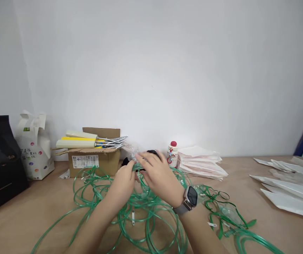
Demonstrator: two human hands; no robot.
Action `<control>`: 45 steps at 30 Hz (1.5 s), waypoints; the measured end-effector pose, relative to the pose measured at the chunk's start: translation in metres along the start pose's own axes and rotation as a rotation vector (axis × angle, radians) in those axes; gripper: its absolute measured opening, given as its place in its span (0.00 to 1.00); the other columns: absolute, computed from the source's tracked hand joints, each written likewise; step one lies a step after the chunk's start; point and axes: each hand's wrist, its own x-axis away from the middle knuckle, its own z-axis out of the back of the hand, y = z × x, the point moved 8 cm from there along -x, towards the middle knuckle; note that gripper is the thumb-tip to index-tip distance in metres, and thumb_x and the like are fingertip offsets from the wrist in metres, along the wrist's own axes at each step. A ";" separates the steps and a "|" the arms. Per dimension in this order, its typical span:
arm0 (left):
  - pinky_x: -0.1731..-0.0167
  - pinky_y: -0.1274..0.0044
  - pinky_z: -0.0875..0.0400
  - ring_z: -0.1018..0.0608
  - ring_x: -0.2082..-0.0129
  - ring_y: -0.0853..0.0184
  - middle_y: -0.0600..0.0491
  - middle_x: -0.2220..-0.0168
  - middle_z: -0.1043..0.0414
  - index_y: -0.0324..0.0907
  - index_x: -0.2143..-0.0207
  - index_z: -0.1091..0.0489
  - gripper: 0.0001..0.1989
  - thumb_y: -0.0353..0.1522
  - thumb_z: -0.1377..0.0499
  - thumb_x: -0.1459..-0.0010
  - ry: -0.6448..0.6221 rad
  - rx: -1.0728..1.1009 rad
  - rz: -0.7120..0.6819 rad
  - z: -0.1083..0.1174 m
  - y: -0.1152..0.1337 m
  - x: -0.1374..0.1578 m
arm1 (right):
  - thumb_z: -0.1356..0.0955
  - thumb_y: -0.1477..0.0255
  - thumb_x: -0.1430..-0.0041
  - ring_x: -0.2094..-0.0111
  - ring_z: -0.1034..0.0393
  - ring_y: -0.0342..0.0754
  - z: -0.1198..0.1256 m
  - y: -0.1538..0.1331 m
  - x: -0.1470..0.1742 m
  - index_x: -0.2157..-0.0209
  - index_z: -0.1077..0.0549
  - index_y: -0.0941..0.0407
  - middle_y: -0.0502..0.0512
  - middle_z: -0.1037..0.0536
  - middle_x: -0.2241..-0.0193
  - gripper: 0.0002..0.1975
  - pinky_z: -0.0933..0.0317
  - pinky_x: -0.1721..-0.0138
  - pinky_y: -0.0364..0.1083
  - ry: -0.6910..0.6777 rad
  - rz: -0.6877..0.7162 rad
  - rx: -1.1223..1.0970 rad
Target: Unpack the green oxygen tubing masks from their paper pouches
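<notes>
Both hands meet above a loose heap of clear green tubing (125, 225) in the middle of the table. My left hand (125, 180) is closed on a bunched section of the tubing, thumb raised. My right hand (158, 174), with a watch (191, 197) on its wrist, curls over the same bunch from the right, its fingers bent around it. The fingertips are partly hidden behind the hands. Right of the heap lie clear plastic masks (230, 213) with dark green straps (240, 211) and more coiled tubing (254, 240).
An open cardboard box (106, 164) with pale-handled metal tools (77, 143) stands behind on the left. Further left are a white bag (37, 158) and a black bag (0, 169). A bottle (172, 157), a paper stack (201, 164) and white sleeves (286, 190) are behind and right.
</notes>
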 end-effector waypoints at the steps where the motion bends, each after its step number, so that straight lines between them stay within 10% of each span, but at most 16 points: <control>1: 0.68 0.72 0.39 0.28 0.74 0.60 0.53 0.78 0.31 0.43 0.65 0.32 0.12 0.25 0.51 0.50 -0.010 -0.031 0.001 -0.002 0.000 0.001 | 0.42 0.80 0.41 0.50 0.37 0.54 -0.007 -0.002 0.000 0.42 0.42 0.59 0.62 0.29 0.51 0.24 0.47 0.46 0.58 -0.050 0.005 0.016; 7: 0.67 0.73 0.38 0.26 0.72 0.61 0.55 0.77 0.30 0.44 0.56 0.37 0.18 0.25 0.50 0.50 0.013 -0.024 0.047 0.004 -0.004 -0.001 | 0.43 0.85 0.44 0.64 0.30 0.51 -0.019 0.018 0.002 0.51 0.32 0.63 0.61 0.26 0.65 0.20 0.36 0.64 0.47 -0.117 -0.161 -0.047; 14: 0.70 0.74 0.33 0.25 0.74 0.62 0.52 0.79 0.28 0.40 0.67 0.30 0.14 0.41 0.45 0.48 0.033 0.322 0.192 0.010 -0.029 -0.014 | 0.39 0.70 0.40 0.72 0.29 0.47 0.026 0.073 0.022 0.64 0.27 0.58 0.54 0.26 0.74 0.11 0.33 0.66 0.48 0.474 -0.589 -0.654; 20: 0.73 0.79 0.33 0.29 0.76 0.71 0.54 0.79 0.33 0.36 0.70 0.27 0.21 0.45 0.35 0.58 -0.039 0.721 0.244 0.004 -0.030 -0.013 | 0.32 0.63 0.51 0.78 0.31 0.43 0.010 0.107 0.038 0.69 0.28 0.58 0.48 0.28 0.79 0.13 0.32 0.73 0.45 0.703 -0.872 -1.175; 26: 0.67 0.79 0.30 0.36 0.80 0.77 0.61 0.83 0.41 0.39 0.74 0.30 0.19 0.43 0.31 0.63 0.059 0.978 0.164 0.020 -0.020 -0.016 | 0.33 0.62 0.51 0.80 0.30 0.44 -0.023 0.110 0.028 0.69 0.29 0.58 0.49 0.26 0.79 0.13 0.33 0.74 0.45 0.367 -0.876 -1.182; 36: 0.90 0.88 0.51 0.51 0.90 0.82 0.65 0.91 0.52 0.36 0.75 0.29 0.15 0.41 0.35 0.53 0.272 0.927 -0.007 0.055 0.002 -0.004 | 0.30 0.71 0.51 0.78 0.29 0.45 -0.070 0.084 0.027 0.70 0.29 0.56 0.51 0.24 0.78 0.06 0.36 0.76 0.43 -0.131 -0.840 -1.086; 45: 0.88 0.81 0.51 0.45 0.89 0.79 0.63 0.90 0.44 0.40 0.84 0.33 0.14 0.35 0.33 0.56 0.839 0.688 -0.269 0.103 0.027 0.035 | 0.36 0.55 0.46 0.79 0.29 0.47 -0.106 0.027 0.023 0.74 0.36 0.55 0.52 0.26 0.80 0.17 0.36 0.78 0.45 -0.401 -0.844 -1.304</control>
